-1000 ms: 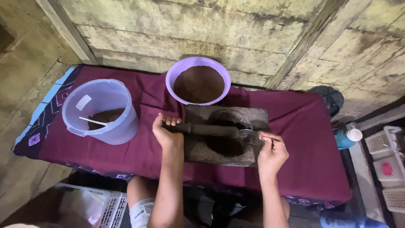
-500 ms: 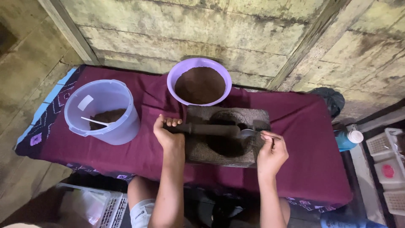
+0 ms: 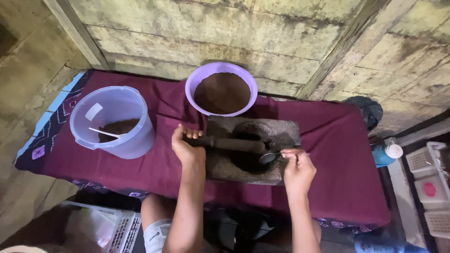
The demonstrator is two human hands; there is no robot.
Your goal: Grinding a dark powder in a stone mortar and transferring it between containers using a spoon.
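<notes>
A grey stone grinding block (image 3: 220, 168) with a hollow lies on a maroon cloth (image 3: 328, 154). My left hand (image 3: 186, 146) grips the left end of a dark pestle (image 3: 234, 143) lying across the hollow. My right hand (image 3: 296, 169) holds a metal spoon (image 3: 269, 158), its bowl at the hollow's right rim. Behind the block stands a purple bowl (image 3: 221, 92) full of brown powder. At the left is a clear bucket (image 3: 112, 121) with some brown powder and a white spoon inside.
A rough concrete wall rises behind the table. A blue bottle with a white cap (image 3: 386, 153) and white plastic baskets (image 3: 429, 180) are at the right. Another white basket (image 3: 105, 228) sits on the floor at lower left.
The view has shifted slightly. My right hand has brought the spoon lower and nearer to the hollow's right rim. My left hand stays on the pestle.
</notes>
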